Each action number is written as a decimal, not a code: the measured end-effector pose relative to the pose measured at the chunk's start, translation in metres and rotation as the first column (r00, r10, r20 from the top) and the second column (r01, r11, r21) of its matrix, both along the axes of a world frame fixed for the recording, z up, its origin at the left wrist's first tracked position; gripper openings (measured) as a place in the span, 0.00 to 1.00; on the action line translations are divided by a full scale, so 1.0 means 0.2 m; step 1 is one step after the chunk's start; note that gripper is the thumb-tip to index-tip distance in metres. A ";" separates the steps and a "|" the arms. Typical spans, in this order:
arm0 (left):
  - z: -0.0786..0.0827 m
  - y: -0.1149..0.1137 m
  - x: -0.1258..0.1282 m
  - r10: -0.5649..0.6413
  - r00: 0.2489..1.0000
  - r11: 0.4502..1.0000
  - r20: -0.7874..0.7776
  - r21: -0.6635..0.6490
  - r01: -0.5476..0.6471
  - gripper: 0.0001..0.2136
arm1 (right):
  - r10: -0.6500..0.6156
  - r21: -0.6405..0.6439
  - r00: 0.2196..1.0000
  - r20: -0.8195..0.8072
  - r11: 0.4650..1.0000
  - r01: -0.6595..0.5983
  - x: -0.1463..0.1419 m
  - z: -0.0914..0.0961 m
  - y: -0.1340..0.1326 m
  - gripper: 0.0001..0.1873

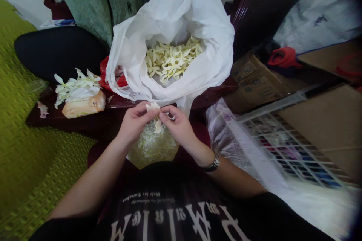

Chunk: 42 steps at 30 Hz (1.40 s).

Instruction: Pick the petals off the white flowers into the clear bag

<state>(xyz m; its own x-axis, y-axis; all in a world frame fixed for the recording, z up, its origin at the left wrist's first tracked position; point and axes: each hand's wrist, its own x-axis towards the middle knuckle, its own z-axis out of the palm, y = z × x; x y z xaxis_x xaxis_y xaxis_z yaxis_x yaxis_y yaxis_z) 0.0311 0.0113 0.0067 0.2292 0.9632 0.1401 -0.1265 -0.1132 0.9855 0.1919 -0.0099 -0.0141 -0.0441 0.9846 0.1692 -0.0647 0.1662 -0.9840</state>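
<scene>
My left hand (138,116) pinches a creamy white flower (153,107) between thumb and fingers. The thumb and forefinger of my right hand (178,125) meet at the flower's right side, with a small pale piece near those fingers. Under both hands, a clear plastic bag (152,145) of whitish-green bits sits on my lap; a pale petal hangs just over it. Right beyond my fingers stands a wide-open white plastic bag (132,52), with many pale yellow petals (172,58) heaped inside.
Left on the dark wooden bench (118,101) lie white flowers (77,83), a wipes pack (85,104) and a red bag (104,71). Behind them is a black cushion (59,51). A cardboard box (254,81) and white rack (294,154) stand at right.
</scene>
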 end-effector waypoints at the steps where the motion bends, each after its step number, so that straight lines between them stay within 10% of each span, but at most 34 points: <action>1: 0.00 0.00 0.00 0.012 1.000 1.000 -0.007 0.023 -0.011 0.07 | -0.002 0.001 1.000 0.007 1.000 0.002 0.00 0.00 0.00 0.13; 21: 0.02 0.03 -0.07 -0.102 0.994 0.986 0.039 -0.127 0.106 0.14 | 0.076 -0.165 0.900 -0.430 0.973 -0.162 0.02 0.02 0.01 0.17; 31: 0.10 0.02 -0.10 -0.118 0.975 0.993 -0.187 -0.021 0.116 0.16 | 0.167 -0.050 0.984 -0.059 0.984 -0.170 0.08 0.09 0.02 0.18; 42: 0.13 0.01 -0.14 -0.101 0.917 0.989 -0.386 0.062 0.135 0.14 | 0.098 -0.152 0.958 -0.269 0.978 -0.143 0.15 0.11 0.05 0.19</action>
<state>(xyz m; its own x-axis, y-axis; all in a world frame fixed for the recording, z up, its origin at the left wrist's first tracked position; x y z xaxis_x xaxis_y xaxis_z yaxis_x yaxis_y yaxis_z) 0.0022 0.0139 0.0326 0.3932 0.9140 0.1005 0.2391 -0.2072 0.9486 0.2217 -0.0003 0.0078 -0.1411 0.9897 0.0235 -0.3300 -0.0247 -0.9436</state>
